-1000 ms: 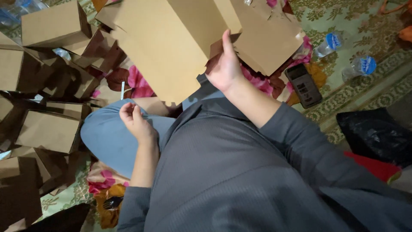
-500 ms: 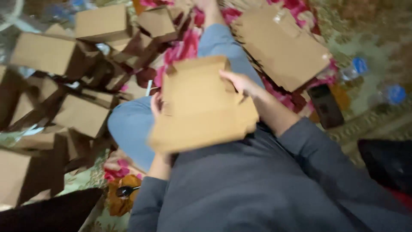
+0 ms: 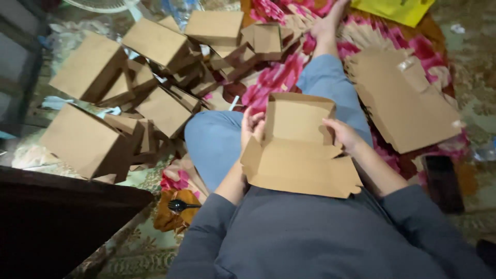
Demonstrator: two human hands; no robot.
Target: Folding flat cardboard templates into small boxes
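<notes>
- We've got a half-folded brown cardboard box [image 3: 299,150] sitting in our lap, over the blue trouser legs [image 3: 217,142] and the grey top [image 3: 320,237], with its back flap standing up on the far side
- Our left hand [image 3: 252,125] is on the box's left edge, fingers curled onto the upright flap, pinching the card there
- Our right hand [image 3: 343,135] is on the right side, fingers pressed against the inner wall, thumb side hidden so we can't tell how tight that grip is
- Far left there's a heap of finished brown boxes [image 3: 134,88], tumbled at all angles
- To the right, a stack of flat unfolded box blanks [image 3: 408,106] lies on the pink floral cloth [image 3: 279,77]
- Near left, a black plastic fork [image 3: 181,206] rests on an orange patch of fabric
- A dark phone-like slab [image 3: 443,181] sits near right, just past the blanks
</notes>
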